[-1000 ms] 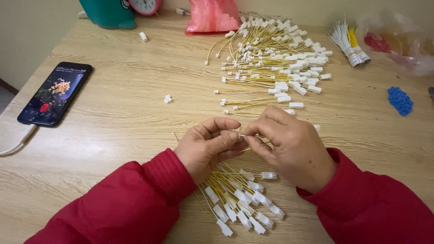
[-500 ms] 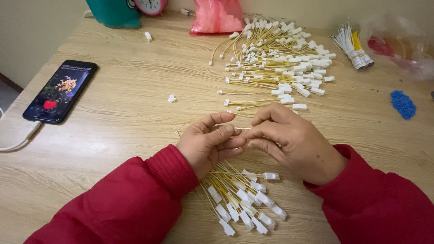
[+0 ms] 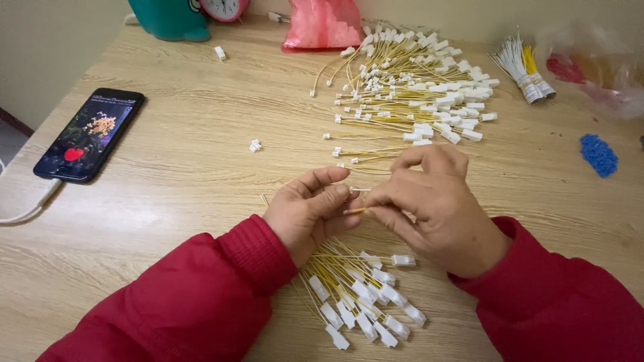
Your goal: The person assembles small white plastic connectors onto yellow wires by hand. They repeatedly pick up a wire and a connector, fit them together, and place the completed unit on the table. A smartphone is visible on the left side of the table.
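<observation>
My left hand (image 3: 310, 211) and my right hand (image 3: 435, 201) meet over the wooden table (image 3: 188, 174), both in red sleeves. Together their fingertips pinch a thin yellow wire (image 3: 356, 210) with a small white end. Under my wrists lies a fan of several yellow wires with white plastic connectors (image 3: 359, 295). Farther back a large heap of the same wires and connectors (image 3: 409, 94) is spread out.
A black phone (image 3: 90, 133) with a lit screen and white cable lies at the left. A loose white connector (image 3: 255, 145) sits mid-table. At the back stand a teal object (image 3: 168, 17), a pink bag (image 3: 322, 23), a bundle of white and yellow wires (image 3: 523, 67), a clear bag (image 3: 594, 64); a blue clump (image 3: 598, 154) lies at the right.
My hands have stayed together on the wire, with the fingers shifting slightly. The view has drifted a little to the right.
</observation>
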